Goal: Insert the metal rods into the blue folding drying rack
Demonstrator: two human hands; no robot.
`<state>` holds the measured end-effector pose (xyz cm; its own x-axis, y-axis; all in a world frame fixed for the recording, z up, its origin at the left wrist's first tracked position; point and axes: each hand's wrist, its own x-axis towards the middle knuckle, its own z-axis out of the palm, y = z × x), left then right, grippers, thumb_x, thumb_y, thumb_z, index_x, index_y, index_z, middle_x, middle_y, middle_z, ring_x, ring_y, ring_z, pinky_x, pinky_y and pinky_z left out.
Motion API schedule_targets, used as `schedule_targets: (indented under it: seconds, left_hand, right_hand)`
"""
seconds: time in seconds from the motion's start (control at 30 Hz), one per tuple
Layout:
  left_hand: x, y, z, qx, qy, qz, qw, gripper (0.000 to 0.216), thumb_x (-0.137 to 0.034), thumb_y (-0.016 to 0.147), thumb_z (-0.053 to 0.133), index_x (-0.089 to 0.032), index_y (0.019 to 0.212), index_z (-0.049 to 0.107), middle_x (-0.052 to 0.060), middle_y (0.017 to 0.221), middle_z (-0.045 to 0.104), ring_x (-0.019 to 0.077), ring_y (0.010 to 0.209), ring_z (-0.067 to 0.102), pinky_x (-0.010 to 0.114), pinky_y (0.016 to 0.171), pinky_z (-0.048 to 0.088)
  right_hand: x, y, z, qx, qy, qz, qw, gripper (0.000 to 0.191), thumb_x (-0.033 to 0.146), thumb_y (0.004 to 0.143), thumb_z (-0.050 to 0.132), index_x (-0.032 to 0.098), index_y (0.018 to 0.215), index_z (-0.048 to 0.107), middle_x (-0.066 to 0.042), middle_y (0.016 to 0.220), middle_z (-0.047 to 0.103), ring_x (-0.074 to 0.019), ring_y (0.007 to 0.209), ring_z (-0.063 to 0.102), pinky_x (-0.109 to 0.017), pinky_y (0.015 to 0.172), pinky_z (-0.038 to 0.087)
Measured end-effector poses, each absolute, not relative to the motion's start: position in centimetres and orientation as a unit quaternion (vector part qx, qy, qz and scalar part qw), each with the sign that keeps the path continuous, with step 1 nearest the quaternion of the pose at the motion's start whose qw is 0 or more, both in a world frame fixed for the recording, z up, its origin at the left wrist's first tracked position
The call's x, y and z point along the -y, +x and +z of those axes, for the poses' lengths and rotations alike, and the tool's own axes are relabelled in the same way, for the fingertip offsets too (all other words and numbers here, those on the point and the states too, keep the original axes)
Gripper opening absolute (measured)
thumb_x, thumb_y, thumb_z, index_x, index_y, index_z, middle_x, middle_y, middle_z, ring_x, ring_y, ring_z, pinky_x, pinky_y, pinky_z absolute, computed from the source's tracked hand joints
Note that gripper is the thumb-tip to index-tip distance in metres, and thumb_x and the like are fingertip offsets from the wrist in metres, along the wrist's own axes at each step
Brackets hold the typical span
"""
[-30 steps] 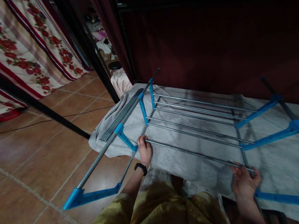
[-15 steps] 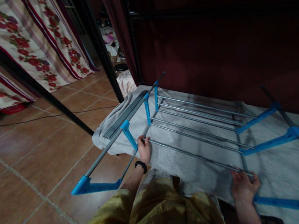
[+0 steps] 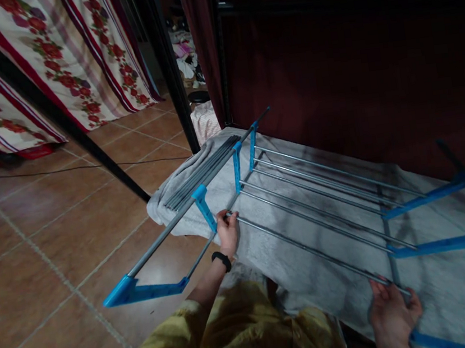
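Note:
A drying rack of grey metal rods (image 3: 314, 186) and blue plastic brackets (image 3: 434, 196) lies flat on a grey towel (image 3: 274, 236) spread over the floor. My left hand (image 3: 226, 232) is closed round the left end of the nearest rod (image 3: 305, 248), beside a blue bracket (image 3: 204, 207). A black band sits on that wrist. My right hand (image 3: 394, 315) grips the right end of the same rod near the lower edge of the view. A bundle of loose grey rods (image 3: 202, 173) rests on the towel's left edge.
A blue foot piece (image 3: 140, 289) juts out over the brown tiled floor (image 3: 55, 246). A black pole (image 3: 85, 144) slants across the left. Floral curtains (image 3: 52, 55) hang at the back left, dark red fabric (image 3: 351, 69) at the back. A cable runs along the tiles.
The view has shifted left and up, so the rack sits further right in the picture. Both hands keep their hold on the nearest rod.

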<state>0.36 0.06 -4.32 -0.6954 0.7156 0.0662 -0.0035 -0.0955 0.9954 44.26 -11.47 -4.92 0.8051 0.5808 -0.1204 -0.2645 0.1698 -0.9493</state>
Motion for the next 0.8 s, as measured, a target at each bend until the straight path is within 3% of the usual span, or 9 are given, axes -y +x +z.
schedule_targets:
  seconds: [0.13,0.27,0.53,0.8]
  left_hand:
    - [-1.1,0.9,-4.6,-0.614,0.232,0.704,0.271,0.042,-0.040,0.075,0.083,-0.022,0.098,0.053,-0.001,0.086,0.061,0.0147,0.075,0.063,0.029,0.072,0.050]
    - [-1.6,1.4,-4.5,-0.595,0.202,0.718,0.300,0.043,-0.041,0.074,0.082,-0.023,0.097,0.050,-0.004,0.080,0.058,0.0134,0.070,0.064,0.028,0.068,0.050]
    - [-1.6,1.4,-3.7,-0.561,0.190,0.726,0.349,0.045,-0.041,0.072,0.082,-0.025,0.095,0.047,-0.008,0.073,0.051,0.0134,0.068,0.067,0.026,0.063,0.051]
    - [-1.7,1.6,-4.1,-0.556,0.176,0.729,0.359,0.046,-0.041,0.072,0.081,-0.025,0.099,0.047,-0.006,0.077,0.054,0.0176,0.079,0.072,0.027,0.065,0.052]
  right_hand:
    - [11.6,43.2,-3.2,0.155,-0.596,0.263,0.742,0.059,0.035,0.055,0.079,0.038,0.105,0.049,0.008,0.080,0.054,-0.0180,0.065,0.061,-0.053,0.066,0.064]
    - [11.7,42.4,-2.2,0.134,-0.609,0.267,0.735,0.062,0.035,0.052,0.079,0.041,0.107,0.052,0.008,0.077,0.052,-0.0191,0.062,0.061,-0.056,0.065,0.064]
    - [11.9,43.0,-2.3,0.126,-0.628,0.286,0.713,0.050,0.052,0.060,0.073,0.047,0.107,0.058,-0.001,0.091,0.064,-0.0281,0.074,0.067,-0.068,0.069,0.063]
    - [11.9,43.4,-2.8,0.147,-0.645,0.290,0.692,0.059,0.046,0.056,0.074,0.053,0.111,0.057,0.001,0.098,0.065,-0.0309,0.084,0.069,-0.069,0.068,0.063]
